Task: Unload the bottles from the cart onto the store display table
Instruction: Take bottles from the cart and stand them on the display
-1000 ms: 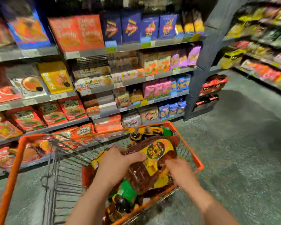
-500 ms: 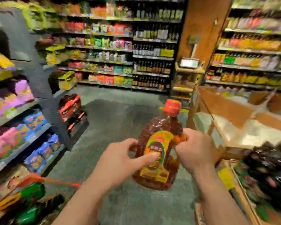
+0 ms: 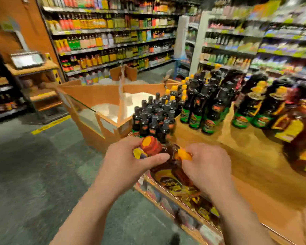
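Head view: both hands, left hand [image 3: 125,163] and right hand [image 3: 207,167], gripped amber bottle [image 3: 168,167] near display table [image 3: 254,167]; likely heavy, slippery; hold neck and body.

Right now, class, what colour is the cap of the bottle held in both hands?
Orange-red, seen in the head view: the cap tops the bottle.
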Demonstrator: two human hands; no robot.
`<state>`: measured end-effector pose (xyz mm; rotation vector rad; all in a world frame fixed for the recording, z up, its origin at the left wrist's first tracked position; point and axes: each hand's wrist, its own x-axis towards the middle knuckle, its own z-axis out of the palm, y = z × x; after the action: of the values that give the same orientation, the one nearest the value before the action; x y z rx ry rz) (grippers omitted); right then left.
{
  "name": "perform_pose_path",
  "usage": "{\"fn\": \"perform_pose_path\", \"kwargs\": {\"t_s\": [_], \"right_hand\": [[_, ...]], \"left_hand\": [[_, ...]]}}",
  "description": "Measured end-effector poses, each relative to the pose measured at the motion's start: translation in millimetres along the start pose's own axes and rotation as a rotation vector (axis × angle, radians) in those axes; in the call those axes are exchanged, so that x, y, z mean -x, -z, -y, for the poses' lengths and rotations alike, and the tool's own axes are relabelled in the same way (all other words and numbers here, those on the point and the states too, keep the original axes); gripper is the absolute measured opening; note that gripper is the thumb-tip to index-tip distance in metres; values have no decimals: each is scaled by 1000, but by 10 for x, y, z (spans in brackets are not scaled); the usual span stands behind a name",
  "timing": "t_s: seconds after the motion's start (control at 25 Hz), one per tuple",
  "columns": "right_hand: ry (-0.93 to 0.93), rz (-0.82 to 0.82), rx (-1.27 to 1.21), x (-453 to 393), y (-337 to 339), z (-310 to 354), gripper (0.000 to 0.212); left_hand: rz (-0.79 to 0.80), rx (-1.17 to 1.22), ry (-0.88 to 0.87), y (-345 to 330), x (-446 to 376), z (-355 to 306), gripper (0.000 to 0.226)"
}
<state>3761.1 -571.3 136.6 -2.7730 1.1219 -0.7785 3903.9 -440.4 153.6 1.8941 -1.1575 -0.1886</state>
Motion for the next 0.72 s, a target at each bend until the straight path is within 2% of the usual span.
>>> {"fn": "perform_pose_path", "kwargs": {"t_s": [0.12, 0.2, 0.32, 0.44, 0.52, 0.72], "right_hand": [[-164, 46, 105, 143, 184, -398, 4], [-230, 92, 221, 141, 289, -748, 18], [-273, 91, 285, 79, 452, -1289, 29], [-311, 115, 319, -64, 554, -1813, 27], [-290, 132, 347, -200, 631, -2220, 22], [-300, 225, 371, -567, 861, -3134, 25]], "left_hand": [[158, -39, -86, -438, -204, -153, 62], [238, -60, -143, -746, -369, -342, 70], [278, -24, -245, -1230, -660, -646, 55], [201, -46, -317, -1810, -1030, -902, 68], [219, -86, -305, -2236, -1348, -1166, 70], [309, -184, -395, -3082, -1974, -1807, 57]]}}
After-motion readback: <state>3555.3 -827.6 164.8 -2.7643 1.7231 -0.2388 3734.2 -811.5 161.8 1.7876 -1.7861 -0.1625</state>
